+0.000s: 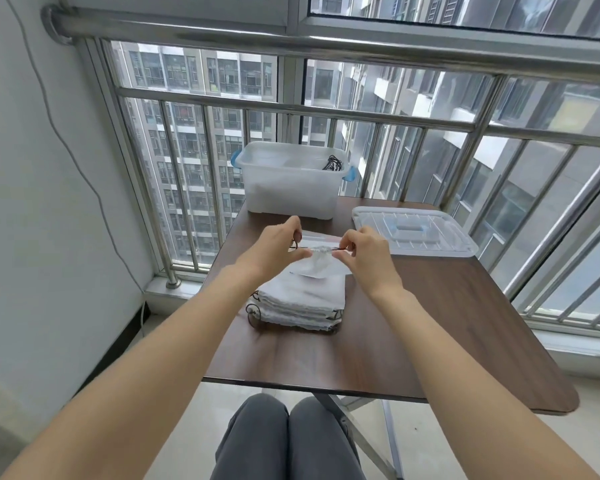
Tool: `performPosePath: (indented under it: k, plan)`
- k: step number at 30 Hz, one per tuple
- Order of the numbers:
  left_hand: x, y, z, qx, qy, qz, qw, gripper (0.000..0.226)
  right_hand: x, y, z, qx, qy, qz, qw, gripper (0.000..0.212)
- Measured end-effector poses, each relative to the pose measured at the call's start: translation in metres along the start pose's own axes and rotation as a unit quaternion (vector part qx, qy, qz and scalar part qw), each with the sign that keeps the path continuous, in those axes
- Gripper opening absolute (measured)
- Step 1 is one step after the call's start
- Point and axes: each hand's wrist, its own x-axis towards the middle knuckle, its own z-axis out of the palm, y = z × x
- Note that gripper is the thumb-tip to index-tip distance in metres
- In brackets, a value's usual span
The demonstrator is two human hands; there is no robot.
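A small white drawstring pouch point(319, 261) hangs in the air above the table, its mouth gathered tight. My left hand point(278, 249) pinches the dark cord at the pouch's left end. My right hand point(364, 252) pinches the cord at its right end, and the two hands hold the cord stretched between them. Below the pouch lies a stack of white drawstring pouches point(302, 303) with dark cord loops sticking out at its left side.
A translucent plastic bin point(291, 188) with blue latches stands at the far edge of the brown table point(447, 323); dark cords show inside. Its clear lid point(413, 230) lies at the right. A steel railing point(361, 116) and windows stand behind. My knees are under the table's near edge.
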Motion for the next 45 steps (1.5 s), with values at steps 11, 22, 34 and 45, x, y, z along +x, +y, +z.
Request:
performPosePath:
  k: [11,22,34,45]
  plan:
    - [0.001,0.007,-0.008,0.158,-0.042,0.008,0.986,0.056,-0.002,-0.002,0.003,-0.086,-0.011,-0.011,0.996,0.029]
    - [-0.002,-0.001,-0.001,0.088,-0.019,-0.059,0.994,0.055,-0.006,0.006,0.002,-0.094,-0.033,-0.024,0.995,0.029]
    - [-0.002,0.011,-0.001,-0.176,-0.096,-0.179,0.963,0.046,-0.001,0.000,-0.007,0.125,-0.090,0.138,0.978,0.030]
    - [-0.008,0.022,-0.002,-0.481,-0.111,-0.245,0.834,0.025,-0.013,-0.006,-0.004,0.575,-0.199,0.215,0.764,0.025]
